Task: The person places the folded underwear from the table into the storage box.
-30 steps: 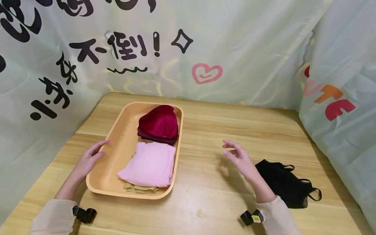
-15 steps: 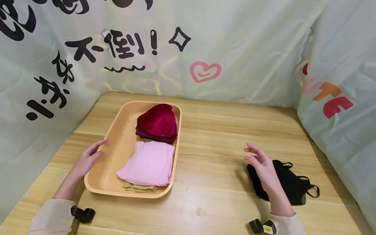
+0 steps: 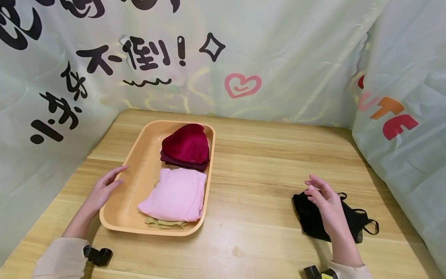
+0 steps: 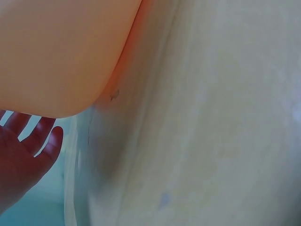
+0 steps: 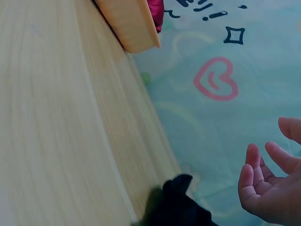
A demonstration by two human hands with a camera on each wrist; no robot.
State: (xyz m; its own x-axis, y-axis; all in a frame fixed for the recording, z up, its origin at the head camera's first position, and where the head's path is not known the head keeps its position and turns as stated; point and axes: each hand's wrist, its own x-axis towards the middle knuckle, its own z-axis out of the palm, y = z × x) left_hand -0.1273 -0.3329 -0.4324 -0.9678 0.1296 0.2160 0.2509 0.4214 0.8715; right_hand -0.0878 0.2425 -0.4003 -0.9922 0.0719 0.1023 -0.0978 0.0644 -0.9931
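In the head view my left hand [image 3: 102,190] rests at the left rim of an orange plastic tray [image 3: 129,193], its fingers loosely bent with the tips over the edge. The left wrist view shows the same hand [image 4: 29,153] by the tray's outer wall [image 4: 61,61]. My right hand [image 3: 327,201] hovers over a folded black strappy top [image 3: 310,219], fingers relaxed and holding nothing; it hides part of the garment. Two straps stick out on its right. In the right wrist view, this hand [image 5: 273,183] has its fingers apart, beside the dark cloth [image 5: 178,207].
Inside the tray, a dark red bra [image 3: 186,143] lies on a maroon folded piece toward the back. In front of it, pink folded cloth [image 3: 177,193] tops an olive-yellow piece [image 3: 163,223]. Printed fabric walls [image 3: 289,69] border the wooden table [image 3: 258,155].
My right hand has moved right, from bare table to over the black top. My left hand stays at the tray's rim. The head view has shifted slightly.
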